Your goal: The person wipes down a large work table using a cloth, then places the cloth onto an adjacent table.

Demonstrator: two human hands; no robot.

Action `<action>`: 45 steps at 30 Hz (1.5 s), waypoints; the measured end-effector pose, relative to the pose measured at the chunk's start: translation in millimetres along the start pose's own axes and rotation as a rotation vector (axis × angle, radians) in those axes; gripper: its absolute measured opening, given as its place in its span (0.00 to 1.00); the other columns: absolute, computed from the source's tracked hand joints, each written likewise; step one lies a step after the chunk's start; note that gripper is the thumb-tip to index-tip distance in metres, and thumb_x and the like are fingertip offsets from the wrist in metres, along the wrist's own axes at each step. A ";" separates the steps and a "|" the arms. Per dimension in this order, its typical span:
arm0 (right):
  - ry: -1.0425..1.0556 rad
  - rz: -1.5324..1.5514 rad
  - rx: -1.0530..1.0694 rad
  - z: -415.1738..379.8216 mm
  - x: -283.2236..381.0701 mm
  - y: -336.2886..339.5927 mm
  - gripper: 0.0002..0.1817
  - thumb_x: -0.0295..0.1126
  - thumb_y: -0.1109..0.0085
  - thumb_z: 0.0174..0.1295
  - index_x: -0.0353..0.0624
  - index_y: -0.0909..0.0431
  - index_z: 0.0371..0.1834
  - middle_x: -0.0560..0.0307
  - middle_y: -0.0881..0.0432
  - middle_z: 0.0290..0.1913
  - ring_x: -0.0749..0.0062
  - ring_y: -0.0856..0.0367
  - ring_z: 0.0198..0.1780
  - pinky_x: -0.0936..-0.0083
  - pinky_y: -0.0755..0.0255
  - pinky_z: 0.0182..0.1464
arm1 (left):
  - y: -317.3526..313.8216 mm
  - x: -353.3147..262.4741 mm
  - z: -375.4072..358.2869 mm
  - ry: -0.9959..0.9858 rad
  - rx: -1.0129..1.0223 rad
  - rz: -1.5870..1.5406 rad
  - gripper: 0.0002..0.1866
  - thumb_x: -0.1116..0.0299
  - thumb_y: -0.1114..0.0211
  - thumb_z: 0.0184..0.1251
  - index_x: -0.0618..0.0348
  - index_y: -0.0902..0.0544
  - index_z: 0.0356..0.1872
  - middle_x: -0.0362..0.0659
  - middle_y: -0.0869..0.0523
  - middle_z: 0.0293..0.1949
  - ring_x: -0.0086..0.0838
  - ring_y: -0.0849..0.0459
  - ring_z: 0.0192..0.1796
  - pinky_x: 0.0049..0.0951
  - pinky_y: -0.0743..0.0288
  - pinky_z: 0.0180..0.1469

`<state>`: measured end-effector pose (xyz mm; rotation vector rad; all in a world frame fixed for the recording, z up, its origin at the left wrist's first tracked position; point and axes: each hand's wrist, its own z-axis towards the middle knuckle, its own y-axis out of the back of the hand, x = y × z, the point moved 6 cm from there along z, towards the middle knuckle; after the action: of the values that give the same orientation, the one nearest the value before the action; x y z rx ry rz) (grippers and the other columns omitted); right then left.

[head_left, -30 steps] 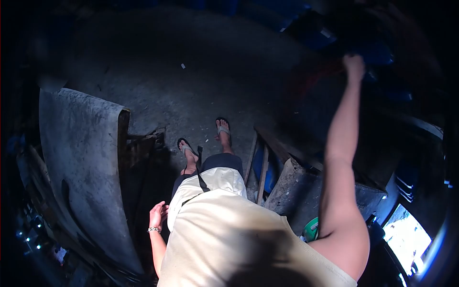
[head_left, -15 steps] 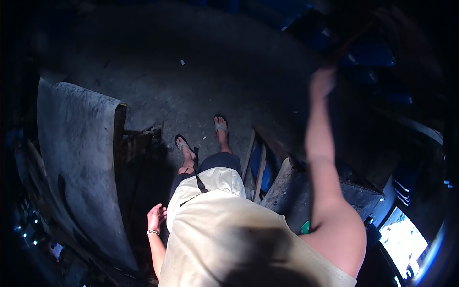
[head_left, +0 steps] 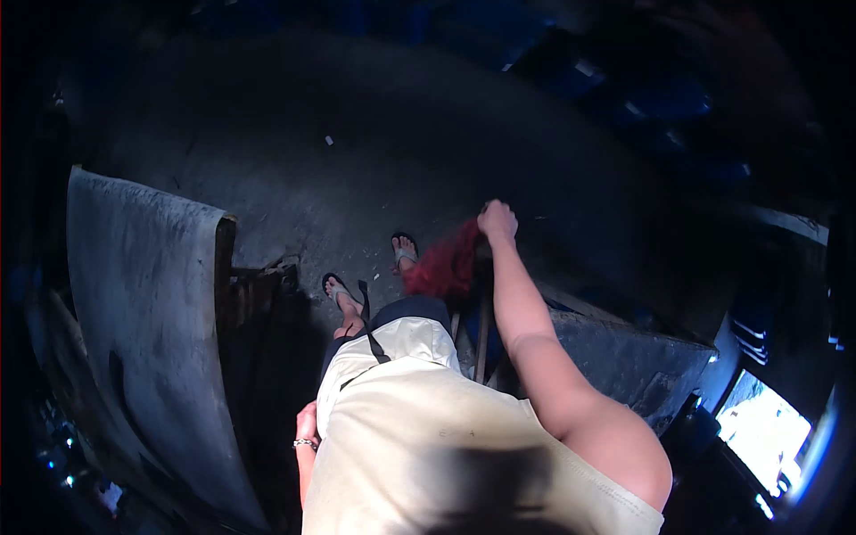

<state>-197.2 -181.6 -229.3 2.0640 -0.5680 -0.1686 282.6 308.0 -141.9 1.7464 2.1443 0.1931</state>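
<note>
A: What does the right hand [head_left: 497, 220] hold?
B: It grips a red cloth [head_left: 443, 264], which hangs just below the fist.
A: And the left hand [head_left: 307, 423]?
B: At the hip; grip unclear.

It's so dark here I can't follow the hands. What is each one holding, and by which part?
The right hand grips a red cloth by its upper edge. The left hand hangs at the hip, seemingly holding nothing.

Dim, fisheye-warped view with black corners; daylight glares at lower right, and the red blur is perhaps motion.
</note>
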 end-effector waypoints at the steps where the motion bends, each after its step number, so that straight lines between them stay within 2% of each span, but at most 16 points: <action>1: 0.033 0.001 -0.013 9.9 4.1 21.4 0.13 0.34 0.38 0.59 0.49 0.14 0.46 0.44 0.19 0.55 0.49 0.18 0.56 0.58 0.22 0.58 | 1.4 -1.3 10.8 0.048 0.004 -0.159 0.18 0.62 0.44 0.73 0.63 0.17 0.53 0.44 0.13 0.47 0.29 0.16 0.48 0.30 0.24 0.53; 2: 0.063 0.044 -0.094 13.2 6.7 46.0 0.14 0.29 0.46 0.57 0.54 0.13 0.42 0.45 0.16 0.52 0.48 0.18 0.55 0.57 0.23 0.58 | 7.1 -12.5 13.0 0.049 0.010 -0.173 0.19 0.60 0.44 0.73 0.61 0.19 0.55 0.44 0.13 0.47 0.29 0.15 0.47 0.30 0.22 0.51; 10: 0.330 0.342 -0.254 -28.2 -28.8 198.6 0.16 0.29 0.43 0.57 0.51 0.14 0.48 0.45 0.15 0.47 0.49 0.17 0.52 0.60 0.24 0.57 | 22.5 -87.9 28.9 -0.115 0.076 -0.235 0.21 0.57 0.46 0.75 0.58 0.24 0.61 0.46 0.13 0.46 0.30 0.12 0.43 0.27 0.19 0.43; 15: 0.289 0.573 -0.685 -214.0 -99.1 386.0 0.16 0.27 0.40 0.59 0.45 0.15 0.51 0.53 0.13 0.45 0.68 0.16 0.46 0.71 0.24 0.54 | 30.0 -88.2 47.7 -0.013 0.139 -0.058 0.20 0.59 0.47 0.75 0.58 0.24 0.61 0.45 0.13 0.43 0.28 0.14 0.40 0.28 0.19 0.41; 17: 0.235 0.466 -1.067 -309.6 -133.3 439.3 0.17 0.27 0.40 0.61 0.47 0.16 0.55 0.53 0.15 0.48 0.68 0.16 0.47 0.75 0.25 0.56 | 26.6 -102.9 41.2 -0.092 0.116 0.058 0.17 0.62 0.45 0.73 0.61 0.20 0.55 0.41 0.13 0.39 0.23 0.18 0.34 0.23 0.23 0.36; 19: 0.211 0.592 -1.431 -395.7 -175.9 464.6 0.16 0.31 0.41 0.64 0.33 0.18 0.50 0.49 0.16 0.49 0.66 0.16 0.49 0.71 0.22 0.53 | 29.3 -109.8 54.2 -0.192 0.135 0.138 0.17 0.63 0.45 0.73 0.65 0.18 0.52 0.37 0.18 0.32 0.20 0.23 0.28 0.20 0.29 0.30; 23: 0.407 0.644 -1.751 -506.1 -293.1 465.9 0.23 0.35 0.55 0.63 0.23 0.22 0.49 0.36 0.20 0.52 0.53 0.17 0.49 0.63 0.22 0.54 | 27.3 -144.9 79.9 -0.274 0.189 0.279 0.17 0.64 0.45 0.73 0.66 0.19 0.52 0.31 0.27 0.20 0.18 0.32 0.21 0.21 0.36 0.25; 26: 0.410 0.570 -1.735 -505.4 -267.4 439.9 0.24 0.37 0.57 0.63 0.24 0.21 0.46 0.38 0.20 0.50 0.58 0.17 0.45 0.67 0.22 0.52 | -6.9 -183.9 65.8 -0.092 0.201 0.048 0.15 0.64 0.45 0.72 0.63 0.20 0.51 0.31 0.29 0.20 0.21 0.32 0.21 0.23 0.34 0.26; 30: -0.003 0.857 -0.733 -381.8 -237.8 335.2 0.15 0.15 0.50 0.48 0.38 0.15 0.34 0.57 0.16 0.35 0.77 0.18 0.38 0.79 0.24 0.43 | -20.6 -236.3 76.9 -0.169 0.252 0.131 0.19 0.59 0.49 0.74 0.58 0.23 0.58 0.41 0.13 0.36 0.30 0.13 0.38 0.30 0.19 0.42; 31: -0.233 0.897 -0.380 -341.8 -236.8 279.0 0.11 0.21 0.48 0.51 0.36 0.16 0.34 0.52 0.15 0.30 0.69 0.16 0.34 0.75 0.23 0.41 | -30.6 -252.5 68.5 -0.210 0.225 0.165 0.20 0.58 0.49 0.74 0.58 0.23 0.59 0.42 0.12 0.39 0.31 0.12 0.39 0.31 0.18 0.42; 33: -0.124 0.116 0.001 -282.8 -245.6 135.4 0.14 0.32 0.45 0.54 0.31 0.16 0.33 0.38 0.14 0.33 0.46 0.14 0.37 0.58 0.21 0.46 | -41.9 -271.0 72.5 -0.265 0.272 0.197 0.21 0.58 0.50 0.75 0.58 0.24 0.61 0.44 0.13 0.44 0.31 0.12 0.43 0.30 0.18 0.44; 34: -0.095 0.051 0.273 -281.1 -238.9 77.6 0.15 0.32 0.44 0.54 0.30 0.16 0.34 0.37 0.14 0.36 0.48 0.13 0.42 0.56 0.21 0.50 | -47.7 -276.3 69.1 -0.271 0.284 0.220 0.21 0.58 0.51 0.76 0.58 0.24 0.61 0.45 0.13 0.44 0.31 0.13 0.43 0.30 0.19 0.45; 35: -0.335 0.307 0.615 -295.6 -224.2 67.3 0.19 0.40 0.41 0.58 0.31 0.16 0.34 0.36 0.14 0.38 0.51 0.12 0.42 0.60 0.20 0.45 | -51.5 -281.2 66.0 -0.281 0.287 0.232 0.21 0.58 0.51 0.76 0.58 0.24 0.61 0.45 0.13 0.45 0.31 0.13 0.44 0.29 0.19 0.45; 36: -0.252 0.208 0.400 -293.4 -219.5 64.6 0.21 0.44 0.42 0.60 0.33 0.16 0.34 0.39 0.14 0.35 0.52 0.12 0.37 0.58 0.20 0.47 | -56.4 -284.7 58.3 -0.294 0.279 0.247 0.20 0.59 0.52 0.77 0.58 0.24 0.61 0.45 0.13 0.45 0.31 0.13 0.44 0.29 0.19 0.45; 40: -0.212 0.258 0.429 -296.1 -218.3 92.4 0.22 0.45 0.41 0.59 0.32 0.15 0.38 0.38 0.14 0.38 0.46 0.14 0.46 0.55 0.23 0.54 | -61.8 -273.8 50.7 -0.292 0.271 0.278 0.20 0.59 0.53 0.78 0.59 0.24 0.61 0.45 0.12 0.44 0.30 0.12 0.42 0.29 0.18 0.43; 45: -0.180 0.133 0.086 -275.2 -240.2 161.3 0.22 0.46 0.45 0.61 0.34 0.15 0.36 0.34 0.16 0.40 0.39 0.17 0.48 0.50 0.25 0.55 | -54.2 -224.6 55.8 -0.183 0.246 0.235 0.19 0.62 0.52 0.76 0.60 0.23 0.59 0.44 0.12 0.40 0.31 0.12 0.38 0.30 0.17 0.40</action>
<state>-368.7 71.1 28.0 2.0982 -0.8334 -0.2574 290.4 71.8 -167.7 2.0649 1.8957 -0.1726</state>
